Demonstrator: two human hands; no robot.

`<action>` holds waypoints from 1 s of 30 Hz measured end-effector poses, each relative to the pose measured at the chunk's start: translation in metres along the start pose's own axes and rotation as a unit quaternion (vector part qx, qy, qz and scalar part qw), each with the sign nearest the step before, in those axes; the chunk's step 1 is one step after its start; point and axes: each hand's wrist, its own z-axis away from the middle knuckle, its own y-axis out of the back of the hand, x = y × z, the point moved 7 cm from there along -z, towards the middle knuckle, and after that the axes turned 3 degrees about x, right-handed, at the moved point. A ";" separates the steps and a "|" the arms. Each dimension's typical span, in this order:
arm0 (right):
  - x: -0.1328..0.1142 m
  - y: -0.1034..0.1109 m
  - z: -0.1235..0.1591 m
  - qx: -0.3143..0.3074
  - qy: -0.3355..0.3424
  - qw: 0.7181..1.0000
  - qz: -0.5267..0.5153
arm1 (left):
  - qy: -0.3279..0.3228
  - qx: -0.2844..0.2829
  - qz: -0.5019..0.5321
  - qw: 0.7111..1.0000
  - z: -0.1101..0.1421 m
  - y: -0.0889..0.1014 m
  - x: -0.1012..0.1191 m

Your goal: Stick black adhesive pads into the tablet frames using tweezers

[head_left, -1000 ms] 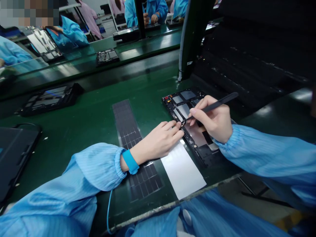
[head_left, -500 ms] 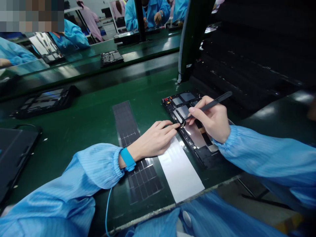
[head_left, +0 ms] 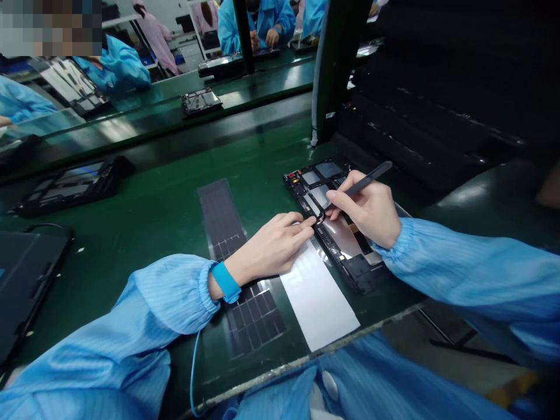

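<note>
An opened tablet-like device [head_left: 336, 245] lies on the green bench with its inner parts exposed. My right hand [head_left: 371, 210] grips black tweezers [head_left: 374, 177] like a pen, their tips down at a small curved black strip [head_left: 321, 218] on the device's left side. From the left, my left hand [head_left: 275, 242] reaches in with fingers stretched out, fingertips touching the device's edge by that strip; its thumb is hidden. A white paper sheet [head_left: 321, 297] lies beneath that hand, and a clear sheet of black stickers [head_left: 221, 207] runs under the wrist.
A blue wrist strap [head_left: 226, 282] trails a cord [head_left: 193, 367] over the bench edge. Another open device [head_left: 65, 184] and a black case [head_left: 30, 286] are at left. Dark stacked trays [head_left: 429, 116] rise at right behind a post [head_left: 321, 76]. Co-workers in blue sit across.
The view has shifted slightly. Both hands stay at about the same spot on the device, the tweezers still in my right hand. Across the bench, a co-worker's hand has lowered.
</note>
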 end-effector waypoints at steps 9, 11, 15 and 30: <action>0.001 -0.007 -0.001 -0.035 -0.003 0.999 0.013 | 0.004 0.011 0.012 1.000 0.002 -0.001 0.000; 0.002 -0.009 -0.001 -0.043 -0.005 0.999 0.008 | 0.005 0.020 0.017 1.000 0.002 0.000 0.000; 0.000 -0.010 0.000 -0.050 0.005 0.999 0.021 | 0.004 0.040 0.023 0.999 0.002 0.001 -0.001; -0.002 -0.005 0.001 -0.013 -0.005 1.000 0.003 | 0.013 0.080 0.037 0.996 0.004 0.002 -0.007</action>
